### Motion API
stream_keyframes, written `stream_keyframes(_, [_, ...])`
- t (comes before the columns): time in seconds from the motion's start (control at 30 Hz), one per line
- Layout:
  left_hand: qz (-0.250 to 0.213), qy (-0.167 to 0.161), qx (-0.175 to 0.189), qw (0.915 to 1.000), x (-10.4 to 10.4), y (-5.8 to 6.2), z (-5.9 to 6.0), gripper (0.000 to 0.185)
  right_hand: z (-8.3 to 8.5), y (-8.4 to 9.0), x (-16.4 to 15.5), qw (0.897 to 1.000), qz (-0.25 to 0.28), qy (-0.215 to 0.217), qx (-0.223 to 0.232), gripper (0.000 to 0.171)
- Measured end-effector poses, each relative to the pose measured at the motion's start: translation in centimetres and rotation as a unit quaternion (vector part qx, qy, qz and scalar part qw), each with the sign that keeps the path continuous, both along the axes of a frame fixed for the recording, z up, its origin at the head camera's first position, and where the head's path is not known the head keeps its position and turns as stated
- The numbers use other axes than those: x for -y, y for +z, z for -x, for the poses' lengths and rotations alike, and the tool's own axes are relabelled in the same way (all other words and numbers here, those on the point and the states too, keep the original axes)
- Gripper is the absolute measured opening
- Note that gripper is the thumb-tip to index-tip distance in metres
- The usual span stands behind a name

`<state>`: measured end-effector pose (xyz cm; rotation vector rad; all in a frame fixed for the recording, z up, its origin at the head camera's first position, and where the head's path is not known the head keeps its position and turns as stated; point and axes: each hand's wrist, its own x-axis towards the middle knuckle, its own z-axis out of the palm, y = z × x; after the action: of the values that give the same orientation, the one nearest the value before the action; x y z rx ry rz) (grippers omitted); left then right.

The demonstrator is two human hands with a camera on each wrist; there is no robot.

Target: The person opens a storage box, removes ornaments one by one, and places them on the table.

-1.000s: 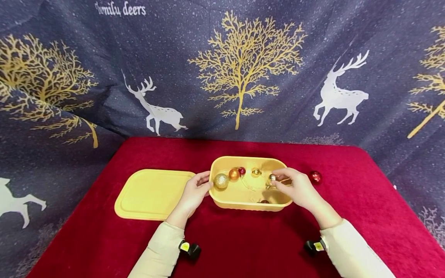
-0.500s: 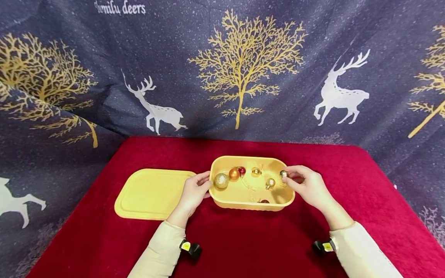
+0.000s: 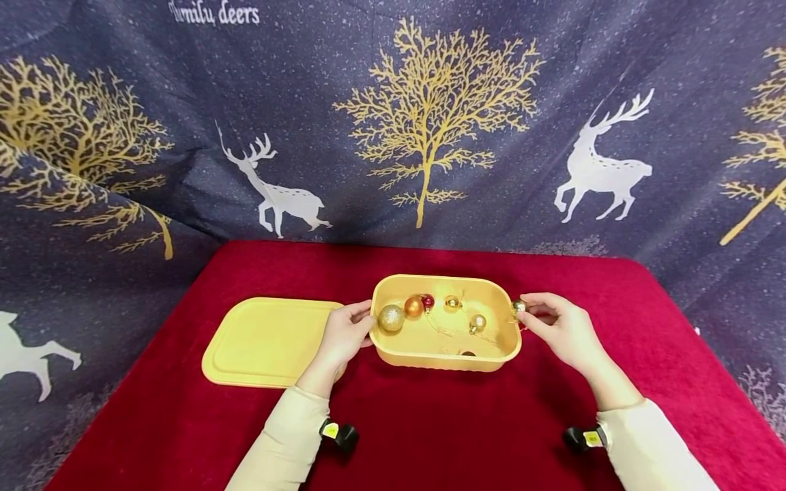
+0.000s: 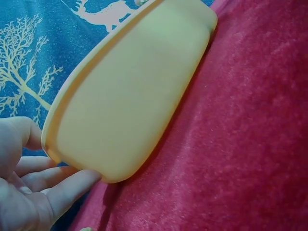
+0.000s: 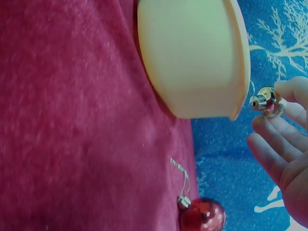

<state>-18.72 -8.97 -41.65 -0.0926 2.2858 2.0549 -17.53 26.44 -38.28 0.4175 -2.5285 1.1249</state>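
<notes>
A yellow plastic box (image 3: 445,363) stands on the red cloth with several Christmas baubles inside. My left hand (image 3: 345,334) grips its left end, thumb at the rim and fingers against the outer wall, as the left wrist view shows. Just outside the right rim, my right hand (image 3: 561,331) pinches a small shiny gold bauble (image 5: 268,102) between thumb and fingers, its cap and string hanging out. In the box lie a glittery gold bauble (image 3: 391,318), an orange one (image 3: 414,307), a small red one (image 3: 428,302) and two gold ones. A dark bauble (image 3: 468,354) is mostly hidden by the near wall.
A yellow lid (image 3: 264,344) lies flat left of the box, partly under the left hand. In the right wrist view a shiny red bauble (image 5: 203,215) rests on the cloth; the right hand hides it in the head view. Behind the table hangs a dark blue cloth (image 3: 368,82).
My right hand has lifted the small gold bauble out of the box, moving right past the rim. Its hand now covers the red bauble outside. The left hand stays at the box.
</notes>
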Motion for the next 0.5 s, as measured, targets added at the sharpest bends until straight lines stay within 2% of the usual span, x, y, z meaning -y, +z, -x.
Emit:
stream_keyframes(0.13, [0.003, 0.000, -0.004, 1.0000, 0.0, 0.1, 0.3, 0.045, -0.1, -0.1, -0.8, 1.000, -0.007, -0.014, -0.001, 0.030])
stream_keyframes(0.37, [0.018, -0.006, -0.010, 0.9998, 0.2, 0.2, 0.7, 0.045, -0.4, -0.3, -2.7, 0.997, -0.043, -0.063, -0.001, 0.027])
stream_keyframes(0.5, [0.019, -0.011, -0.007, 0.9997, 0.3, 0.4, 0.8, 0.045, -0.6, -0.3, -3.5, 0.996, -0.038, -0.079, 0.011, 0.027])
